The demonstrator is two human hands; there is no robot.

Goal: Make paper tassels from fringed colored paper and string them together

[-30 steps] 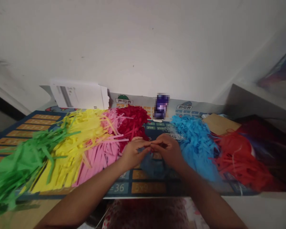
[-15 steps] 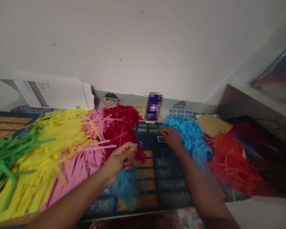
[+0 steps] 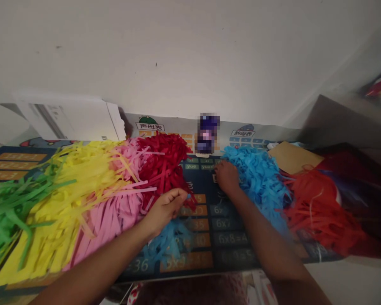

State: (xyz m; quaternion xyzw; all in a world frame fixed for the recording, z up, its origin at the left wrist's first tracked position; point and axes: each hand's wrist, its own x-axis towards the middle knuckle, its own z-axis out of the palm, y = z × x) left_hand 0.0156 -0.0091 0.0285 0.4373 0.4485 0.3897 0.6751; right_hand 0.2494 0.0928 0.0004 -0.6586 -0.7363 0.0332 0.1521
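My left hand (image 3: 165, 207) is closed in a pinch on a bunch of blue paper strips (image 3: 167, 242) that hangs down below it over the printed mat (image 3: 228, 241). My right hand (image 3: 226, 176) is stretched forward, its fingers curled at the near left edge of the blue strip pile (image 3: 257, 178); what they pinch, if anything, is hidden. A dark red strip pile (image 3: 167, 161) lies just beyond my left hand.
Piles of pink (image 3: 114, 207), yellow (image 3: 79, 178) and green strips (image 3: 6, 212) spread to the left, a bright red pile (image 3: 317, 207) to the right. A white box (image 3: 73, 120) and a brown envelope (image 3: 294, 157) lie by the wall. A dark shelf (image 3: 346, 123) stands at the right.
My hands were together in the middle, then parted. The right hand reached forward to the blue pile; the left kept the blue bunch and stayed nearly still.
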